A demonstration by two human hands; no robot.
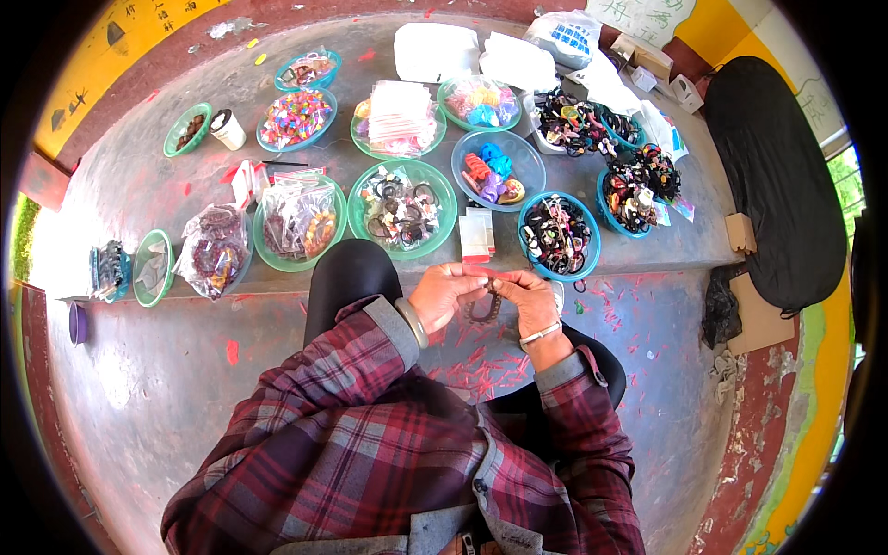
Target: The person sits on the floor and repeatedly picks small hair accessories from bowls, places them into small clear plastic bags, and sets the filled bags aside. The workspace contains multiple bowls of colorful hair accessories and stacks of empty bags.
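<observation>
My left hand (442,296) and my right hand (525,302) meet in front of my knees, fingertips pinched close together. A thin red strip (477,270) runs between the fingertips, partly covered by them. Below my right fingers hangs a brown braided hair tie (482,313), a loop whose top is hidden in the grip. Just beyond the hands, small white and red cards (475,235) lie on the ledge. To their right stands a blue basin (593,263) of dark hair ties, and to their left a green basin (450,225) with brown and white hair ties.
Several more basins stand on the concrete ledge (305,168), among them a clear blue bowl (527,197) with colourful hair ties and a green basin of packed bags (340,227). A white cup (228,130) stands farther left. Red scraps (481,370) litter the floor below.
</observation>
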